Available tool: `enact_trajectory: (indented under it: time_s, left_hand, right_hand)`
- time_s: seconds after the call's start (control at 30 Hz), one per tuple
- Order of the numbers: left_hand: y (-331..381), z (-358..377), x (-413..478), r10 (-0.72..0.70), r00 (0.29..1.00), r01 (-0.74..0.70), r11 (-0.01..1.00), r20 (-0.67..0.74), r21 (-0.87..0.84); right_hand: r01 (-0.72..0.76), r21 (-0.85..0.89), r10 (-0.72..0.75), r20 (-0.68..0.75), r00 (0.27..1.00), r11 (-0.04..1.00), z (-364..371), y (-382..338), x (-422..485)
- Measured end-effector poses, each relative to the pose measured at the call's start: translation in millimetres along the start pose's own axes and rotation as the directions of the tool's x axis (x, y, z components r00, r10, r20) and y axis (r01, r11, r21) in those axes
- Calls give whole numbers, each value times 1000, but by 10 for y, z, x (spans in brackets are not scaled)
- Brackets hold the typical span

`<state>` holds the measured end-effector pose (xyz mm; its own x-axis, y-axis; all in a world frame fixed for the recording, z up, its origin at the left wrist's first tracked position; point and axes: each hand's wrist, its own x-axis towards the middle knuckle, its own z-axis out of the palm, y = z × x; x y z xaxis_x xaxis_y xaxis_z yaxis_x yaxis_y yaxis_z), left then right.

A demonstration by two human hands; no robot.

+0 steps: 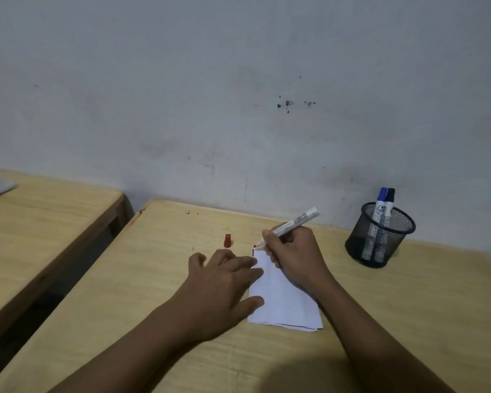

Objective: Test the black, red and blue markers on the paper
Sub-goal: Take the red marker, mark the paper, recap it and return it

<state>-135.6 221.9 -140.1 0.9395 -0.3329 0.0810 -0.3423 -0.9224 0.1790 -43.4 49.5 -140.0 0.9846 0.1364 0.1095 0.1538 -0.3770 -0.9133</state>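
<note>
Head view: my right hand [292,251] grips the uncapped red marker [288,226] in a writing hold, tip at the far left corner of the paper [287,302], while my left hand [224,282] lies flat, fingers spread, pinning the sheet's left edge. Red cap [228,240] stands just beyond. A short black stroke [252,252] shows there, so I judge black tested, red starting; blue marker [380,205] and black marker [389,207] sit capped in the mesh cup [380,236], far right.

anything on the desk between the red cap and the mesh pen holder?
Yes, in the head view: the right hand holding the red marker, its tip at the far-left corner of the folded paper, sits between the red cap and mesh pen holder.
</note>
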Motion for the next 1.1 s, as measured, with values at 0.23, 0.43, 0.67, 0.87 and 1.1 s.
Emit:
enact_trajectory:
  time_s: [0.23, 0.43, 0.67, 0.87, 1.1]
  left_hand:
    - [-70, 43, -22, -7, 983, 5, 1000, 183, 13]
    - [-74, 119, -57, -8, 976, -4, 999, 217, 53]
    - [-62, 103, -63, -10, 973, 2, 999, 230, 35]
    - [-60, 101, -52, -12, 971, 2, 999, 239, 40]
    - [-54, 90, -45, -18, 970, 7, 999, 243, 47]
  right_hand:
    - [40, -45, -41, -17, 999, 998, 38, 118, 67]
    - [74, -58, -74, -4, 997, 996, 67, 171, 82]
    - [92, -101, -93, 0, 996, 991, 65, 176, 81]
    - [102, -142, -101, 15, 995, 985, 60, 167, 88]
    - [113, -139, -105, 65, 992, 984, 46, 132, 72]
